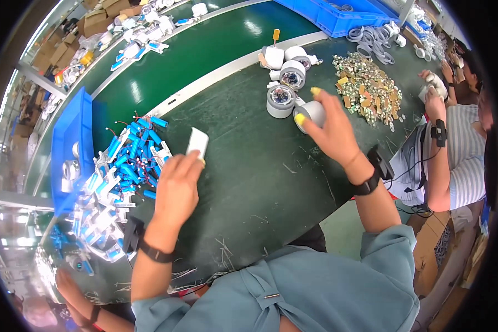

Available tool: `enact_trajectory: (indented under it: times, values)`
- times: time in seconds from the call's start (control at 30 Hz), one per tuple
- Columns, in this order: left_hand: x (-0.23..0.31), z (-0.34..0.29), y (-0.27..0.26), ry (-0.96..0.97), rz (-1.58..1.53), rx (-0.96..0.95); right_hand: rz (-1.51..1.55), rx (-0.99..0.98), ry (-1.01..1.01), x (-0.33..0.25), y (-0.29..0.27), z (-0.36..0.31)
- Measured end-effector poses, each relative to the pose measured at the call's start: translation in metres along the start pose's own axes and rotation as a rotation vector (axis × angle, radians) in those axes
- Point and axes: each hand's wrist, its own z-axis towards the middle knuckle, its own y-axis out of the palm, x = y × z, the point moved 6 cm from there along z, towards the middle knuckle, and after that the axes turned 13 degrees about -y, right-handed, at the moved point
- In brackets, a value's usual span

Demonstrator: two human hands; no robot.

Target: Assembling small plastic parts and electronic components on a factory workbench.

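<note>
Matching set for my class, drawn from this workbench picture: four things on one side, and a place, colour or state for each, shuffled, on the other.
Column one
1. Left hand
2. Right hand
3. Heap of cylinders with thin wires
4. Heap of small flat parts

Column two
A. Bright blue, to the left of the left hand
B. Thumb and forefinger spread, at a round white housing
C. Mixed green and yellow, beyond the right hand, toward the upper right
D. Closed on a flat white piece

Right pairs: 1-D, 2-B, 3-A, 4-C
</note>
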Motion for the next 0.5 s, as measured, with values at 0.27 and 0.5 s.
enact_trajectory:
  times: [0.27,0.5]
  values:
    - [0.017,-0.097,-0.044,-0.006,-0.035,-0.050,0.378,-0.424,-0.359,-0.075,0.043,-0.032]
    - [0.015,-0.139,-0.048,-0.076,-0.227,-0.146,0.158,-0.476,-0.709,-0.135,0.038,-0.022]
